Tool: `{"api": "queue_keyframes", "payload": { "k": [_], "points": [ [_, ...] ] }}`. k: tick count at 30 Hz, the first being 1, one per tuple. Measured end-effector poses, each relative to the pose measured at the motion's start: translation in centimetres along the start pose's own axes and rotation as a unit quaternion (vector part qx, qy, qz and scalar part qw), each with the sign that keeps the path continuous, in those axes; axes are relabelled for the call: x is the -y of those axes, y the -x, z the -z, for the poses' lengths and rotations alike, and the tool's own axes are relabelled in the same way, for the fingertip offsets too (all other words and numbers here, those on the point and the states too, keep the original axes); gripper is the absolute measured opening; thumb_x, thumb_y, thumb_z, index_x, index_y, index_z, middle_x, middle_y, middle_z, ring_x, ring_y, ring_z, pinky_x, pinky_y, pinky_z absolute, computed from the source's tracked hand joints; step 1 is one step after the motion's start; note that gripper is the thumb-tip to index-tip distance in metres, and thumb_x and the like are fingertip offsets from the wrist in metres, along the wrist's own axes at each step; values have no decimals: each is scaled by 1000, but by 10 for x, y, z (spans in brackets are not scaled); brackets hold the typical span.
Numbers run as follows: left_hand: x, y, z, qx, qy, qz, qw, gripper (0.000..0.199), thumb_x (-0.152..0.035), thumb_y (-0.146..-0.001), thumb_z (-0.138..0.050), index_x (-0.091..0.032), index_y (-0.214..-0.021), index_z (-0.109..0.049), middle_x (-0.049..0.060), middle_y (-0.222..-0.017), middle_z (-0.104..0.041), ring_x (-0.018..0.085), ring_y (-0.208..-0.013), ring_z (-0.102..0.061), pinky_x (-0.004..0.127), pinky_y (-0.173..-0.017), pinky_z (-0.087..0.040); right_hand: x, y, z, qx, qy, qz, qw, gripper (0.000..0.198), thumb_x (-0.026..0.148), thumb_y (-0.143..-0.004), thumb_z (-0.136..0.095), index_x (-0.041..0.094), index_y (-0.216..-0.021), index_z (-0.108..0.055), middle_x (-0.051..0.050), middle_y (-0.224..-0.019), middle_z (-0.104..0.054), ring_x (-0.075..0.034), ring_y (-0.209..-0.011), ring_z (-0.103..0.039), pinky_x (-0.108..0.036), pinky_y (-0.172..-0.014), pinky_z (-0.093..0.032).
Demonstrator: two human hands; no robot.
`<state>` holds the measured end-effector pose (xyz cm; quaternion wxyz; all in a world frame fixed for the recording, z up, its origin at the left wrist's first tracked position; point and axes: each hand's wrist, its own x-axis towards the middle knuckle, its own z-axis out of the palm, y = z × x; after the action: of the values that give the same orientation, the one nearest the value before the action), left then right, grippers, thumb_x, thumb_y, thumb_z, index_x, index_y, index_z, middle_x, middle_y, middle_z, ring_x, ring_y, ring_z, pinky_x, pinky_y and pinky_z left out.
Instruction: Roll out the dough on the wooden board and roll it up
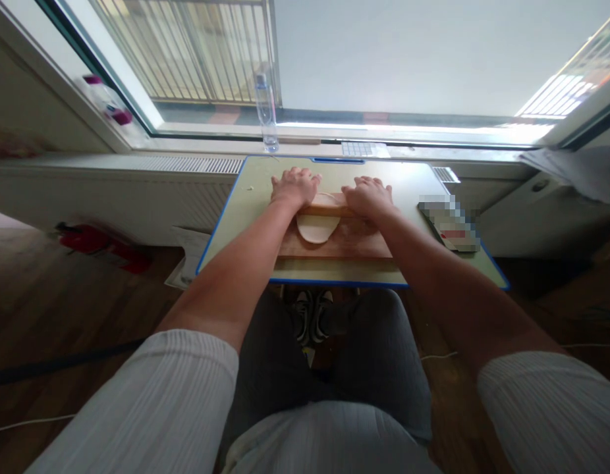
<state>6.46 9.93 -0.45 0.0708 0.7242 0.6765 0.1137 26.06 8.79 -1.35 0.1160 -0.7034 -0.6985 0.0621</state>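
The rolling pin [327,209] lies sideways on the dough [318,230], which sticks out below it, nearer my left hand [295,187] than right hand [370,196]. Both rest on the pin; I can't tell if fingers grip.

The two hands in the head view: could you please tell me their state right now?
Left hand: open, palm down over the left end of the rolling pin.
Right hand: open, palm down over its right end.

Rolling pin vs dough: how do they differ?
Colour: the rolling pin is orange-brown, the dough pale cream.
Shape: the rolling pin is a straight rod, the dough a flat, round-edged sheet.
Shared: both are over the wooden board.
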Motion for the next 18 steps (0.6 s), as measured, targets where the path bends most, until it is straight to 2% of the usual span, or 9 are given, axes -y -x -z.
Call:
{"api": "queue_keyframes", "payload": {
  "k": [5,12,18],
  "points": [
    [-3,-15,0,-53,-8,33,998,64,-52,-111,-18,-27,-151,-61,15,-158,-61,34,-147,-52,59,-126,-35,1,-20,-1,-28,5,-1,1000,59,44,-105,-39,10,-147,-65,-22,-158,-60,-40,-144,-50,-67,-124,-30],
    [-1,-46,-4,-26,-17,29,999,65,-52,-110,-19,-26,-154,-58,16,-161,-59,36,-152,-47,62,-126,-32,1,-46,-4,-40,37,2,999,58,46,-108,-35,11,-137,-71,-24,-150,-65,-42,-140,-51,-68,-121,-30],
    [2,-63,-10,-5,-20,36,999,68,-55,-109,-18,-25,-154,-59,16,-161,-58,37,-151,-47,61,-126,-35,-5,-66,-13,-39,39,9,998,70,57,-110,-29,9,-141,-69,-25,-149,-64,-44,-140,-51,-70,-119,-29]
  ]
}}
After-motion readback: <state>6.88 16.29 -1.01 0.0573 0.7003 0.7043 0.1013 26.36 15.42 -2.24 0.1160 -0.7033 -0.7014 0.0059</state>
